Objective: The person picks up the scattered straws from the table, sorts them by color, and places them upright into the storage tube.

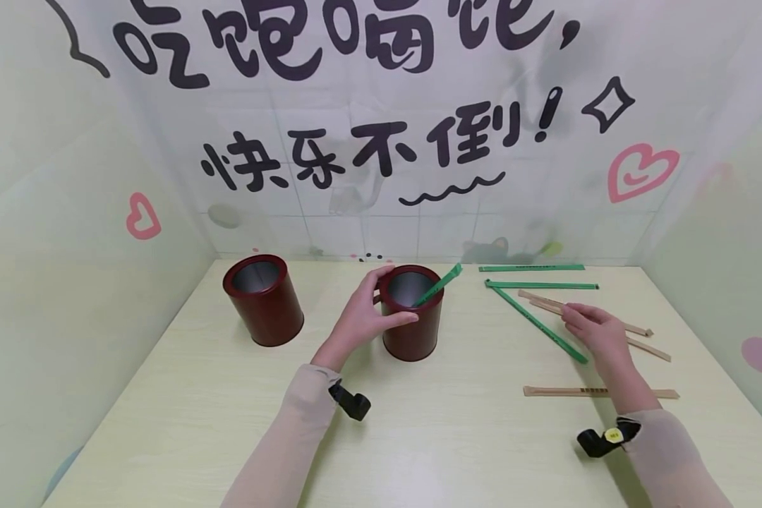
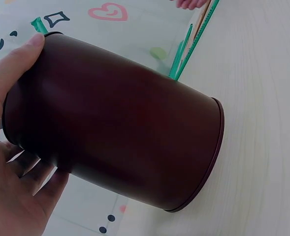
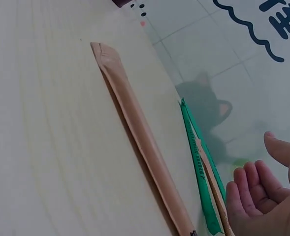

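Note:
My left hand [image 1: 362,314] grips a dark red canister [image 1: 413,339] near its top, thumb at the front of the rim and fingers around the far side. The canister stands upright, and one green wrapped straw [image 1: 441,283] leans out of its mouth to the right. In the left wrist view the canister's side [image 2: 115,118] fills the middle. Over two brown wrapped straws [image 1: 638,329] at the right, my right hand [image 1: 600,339] has its fingertips close above them. The right wrist view shows that hand [image 3: 263,206] with loosely bent fingers and the thumb apart, pinching nothing.
A second dark red canister [image 1: 273,314] stands at the back left. Three green wrapped straws lie right of the held canister, one slanting [image 1: 536,321]. Another brown wrapped straw [image 1: 559,391] lies nearer the front. A printed white sheet [image 1: 330,233] backs the table.

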### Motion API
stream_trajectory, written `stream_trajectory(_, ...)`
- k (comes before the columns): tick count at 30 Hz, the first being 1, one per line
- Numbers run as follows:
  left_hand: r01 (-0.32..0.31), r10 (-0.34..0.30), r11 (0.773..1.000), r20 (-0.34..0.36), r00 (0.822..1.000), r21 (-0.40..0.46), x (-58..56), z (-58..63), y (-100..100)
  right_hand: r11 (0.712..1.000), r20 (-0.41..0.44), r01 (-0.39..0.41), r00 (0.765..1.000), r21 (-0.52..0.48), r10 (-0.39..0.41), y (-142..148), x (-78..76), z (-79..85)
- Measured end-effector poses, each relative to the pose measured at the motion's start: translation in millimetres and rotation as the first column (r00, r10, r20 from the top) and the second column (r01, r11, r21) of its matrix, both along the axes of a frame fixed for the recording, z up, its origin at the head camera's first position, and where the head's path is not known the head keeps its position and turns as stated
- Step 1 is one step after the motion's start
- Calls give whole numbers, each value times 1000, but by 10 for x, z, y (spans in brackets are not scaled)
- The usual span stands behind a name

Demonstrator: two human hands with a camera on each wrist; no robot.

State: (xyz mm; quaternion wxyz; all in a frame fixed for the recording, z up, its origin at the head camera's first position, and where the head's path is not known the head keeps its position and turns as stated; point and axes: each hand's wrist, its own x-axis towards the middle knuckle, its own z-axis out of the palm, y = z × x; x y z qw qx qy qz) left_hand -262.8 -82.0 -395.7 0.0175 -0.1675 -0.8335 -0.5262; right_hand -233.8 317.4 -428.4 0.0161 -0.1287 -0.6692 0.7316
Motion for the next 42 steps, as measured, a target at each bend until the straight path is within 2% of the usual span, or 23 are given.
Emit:
stream_trajectory(4,6,-6,1000,-6,1000,6,-2,-1,4,989,99,-64,994,131,51,44,-53,-63)
stream_trajectory(5,7,-7,1000,-10,1000,7,-2,0,4,981,113,-79,992,177,59,50,-68,-76)
stream_trajectory(7,6,-6,1000,-15,1000,7,-3,2,6,946,135,-115,988,303,77,50,-95,-93)
stream_trajectory(9,4,-4,1000,-22,1000,7,-2,4,4,872,158,-153,983,464,88,37,-117,-97)
stream_trajectory(11,3,-3,1000,-26,1000,5,-4,-1,1,775,175,-187,979,604,100,21,-138,-99)
stream_trajectory(14,6,-6,1000,-28,1000,7,-9,-7,-5,650,182,-215,976,729,118,-13,-158,-83)
stream_trajectory(17,8,-8,1000,-32,999,8,-15,-14,-12,593,184,-230,973,772,138,-41,-183,-71)
stream_trajectory(21,10,-10,1000,-35,999,9,-17,-19,-16,555,204,-252,968,793,147,-60,-207,-67)
stream_trajectory(26,14,-14,1000,-23,1000,11,-11,-21,-14,551,214,-274,961,788,172,-47,-206,-52)
stream_trajectory(29,15,-15,1000,-18,1000,12,-16,-32,-12,567,215,-292,956,770,200,-38,-200,-32)
stream_trajectory(36,15,-15,1000,10,1000,11,-4,-16,6,643,212,-315,949,698,235,-118,-192,17)
stream_trajectory(42,10,-10,1000,14,1000,13,-1,-8,-7,701,197,-377,924,605,327,-231,-167,145)
